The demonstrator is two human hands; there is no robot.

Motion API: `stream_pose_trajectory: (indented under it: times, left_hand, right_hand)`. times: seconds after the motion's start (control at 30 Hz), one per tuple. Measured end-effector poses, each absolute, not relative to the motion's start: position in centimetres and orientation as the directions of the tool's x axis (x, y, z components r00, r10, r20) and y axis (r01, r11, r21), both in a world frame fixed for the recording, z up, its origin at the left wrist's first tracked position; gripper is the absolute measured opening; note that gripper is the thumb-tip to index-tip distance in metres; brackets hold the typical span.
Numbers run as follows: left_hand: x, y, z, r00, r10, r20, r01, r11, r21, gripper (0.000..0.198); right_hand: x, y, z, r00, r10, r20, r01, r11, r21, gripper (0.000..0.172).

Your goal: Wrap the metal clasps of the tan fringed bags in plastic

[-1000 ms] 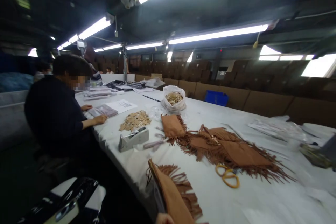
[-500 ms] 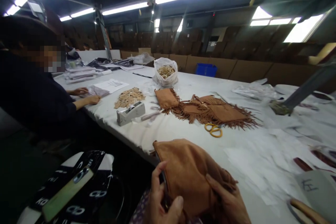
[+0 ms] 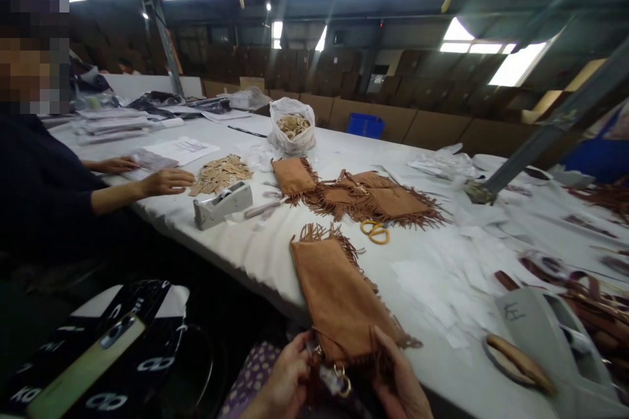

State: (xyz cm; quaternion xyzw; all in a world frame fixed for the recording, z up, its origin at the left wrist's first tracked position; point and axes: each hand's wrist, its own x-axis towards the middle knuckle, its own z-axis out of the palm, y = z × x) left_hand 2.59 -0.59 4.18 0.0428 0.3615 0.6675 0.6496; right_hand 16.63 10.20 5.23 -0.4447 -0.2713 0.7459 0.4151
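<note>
Your tan suede pouch with fringed edges lies flat on the white cloth-covered counter in the lower middle of the frame. Its far end points up-frame and its near end reaches over the counter's edge into your hands.

Your left hand, at bottom centre, has its fingers closed on the near left corner, by the small gold metal ring. Your right hand, just to the right, pinches the near right corner where the fringe hangs.

The pouch looks light, soft and limp, so expect it to fold and sag wherever it is unsupported. The suede nap should give you a sure, non-slip hold. Hold it by the stitched body or a corner seam rather than the thin fringe strands, which could stretch or tear.

The yellow-handled scissors lie up-frame, well apart from both hands.
</note>
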Motion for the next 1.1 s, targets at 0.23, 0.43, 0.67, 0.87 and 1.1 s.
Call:
stream_pose_trajectory:
  times: [0.23, 0.43, 0.67, 0.87, 1.1]
  left_hand:
    - [0.0, -1.7, 2.0, -0.244, 0.941, -0.232, 0.112, 0.265, 0.958, 0.023]
    - [-1.0, 0.8, 4.6, -0.185, 0.957, -0.222, -0.052, 0.217, 0.975, 0.029]
    - [-1.2, 0.1, 3.0, 0.112, 0.892, -0.438, -0.803, 0.341, 0.489, 0.04]
    - [-1.0, -1.0, 1.2, 0.149, 0.855, -0.496, -0.773, 0.414, 0.48, 0.027]
    - [0.2, 0.5, 2.5, 0.142, 0.857, -0.496, -0.745, 0.423, 0.516, 0.017]
  right_hand:
    - [14.2, 9.4, 4.2, -0.247, 0.827, -0.504, -0.408, -0.561, -0.72, 0.071]
    - [9.5, 14.3, 3.3, -0.193, 0.891, -0.411, -0.479, -0.451, -0.753, 0.059]
    - [9.4, 13.6, 2.4, -0.293, 0.92, -0.26, -0.294, -0.346, -0.891, 0.052]
    - [19.7, 16.7, 5.5, 0.08, 0.98, -0.18, 0.27, -0.195, -0.943, 0.048]
    - [19.7, 9.6, 5.2, -0.197, 0.925, -0.324, 0.305, -0.256, -0.917, 0.047]
